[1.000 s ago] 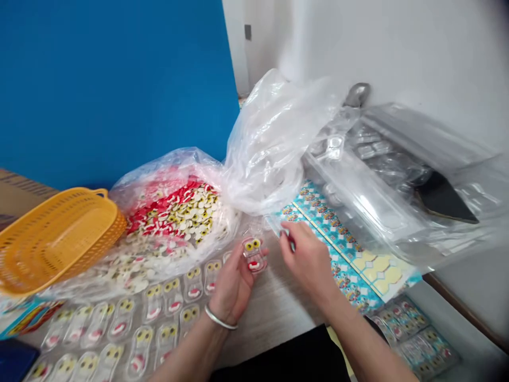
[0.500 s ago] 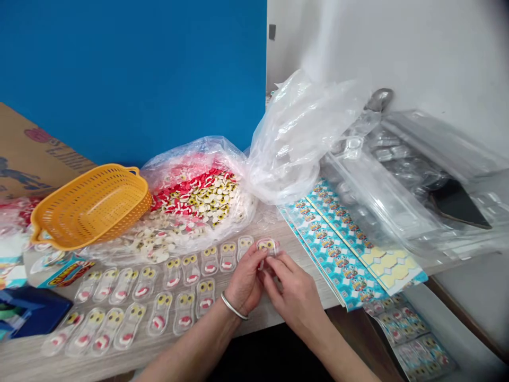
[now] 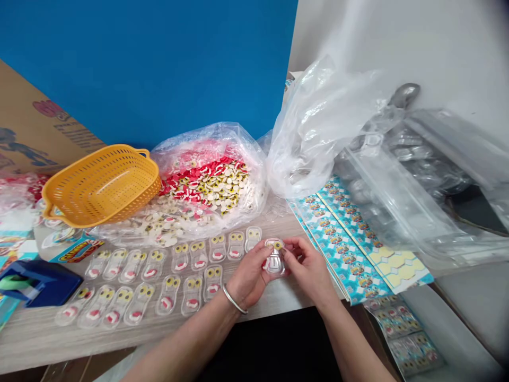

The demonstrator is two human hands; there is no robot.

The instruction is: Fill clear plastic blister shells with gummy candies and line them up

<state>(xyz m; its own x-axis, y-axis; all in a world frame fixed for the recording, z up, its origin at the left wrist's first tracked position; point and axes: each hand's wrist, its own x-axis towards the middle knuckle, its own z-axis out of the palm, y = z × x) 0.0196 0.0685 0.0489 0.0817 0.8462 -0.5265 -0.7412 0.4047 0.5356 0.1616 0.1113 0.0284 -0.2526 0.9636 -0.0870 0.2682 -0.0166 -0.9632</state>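
My left hand (image 3: 251,275), with a metal bangle at the wrist, grips a small clear plastic blister pack (image 3: 274,267) by its left side, thumb near the top. A yellow eye-shaped piece shows at the pack's upper end, and a bit of red at its left edge. My right hand (image 3: 312,269) has its fingers closed at the upper right edge of this same pack. Whether a loose piece is also between those fingertips is hidden. To the left, rows of similar filled blister packs (image 3: 169,295) lie on the table, holding yellow eyes and red-and-white pieces. One pack (image 3: 253,239) shows only eyes.
Behind the rows, an open plastic bag (image 3: 254,199) spills red, white and yellow pieces beside an orange basket (image 3: 153,185). A blue tape dispenser (image 3: 59,284) sits at left. Printed card sheets (image 3: 342,249), a bag (image 3: 306,143) and clear plastic trays (image 3: 397,191) lie at right.
The blister pack has turned in my hands, so its clear body now shows below the eyes. My right hand has shifted to its upper right edge. The camera view has moved slightly.
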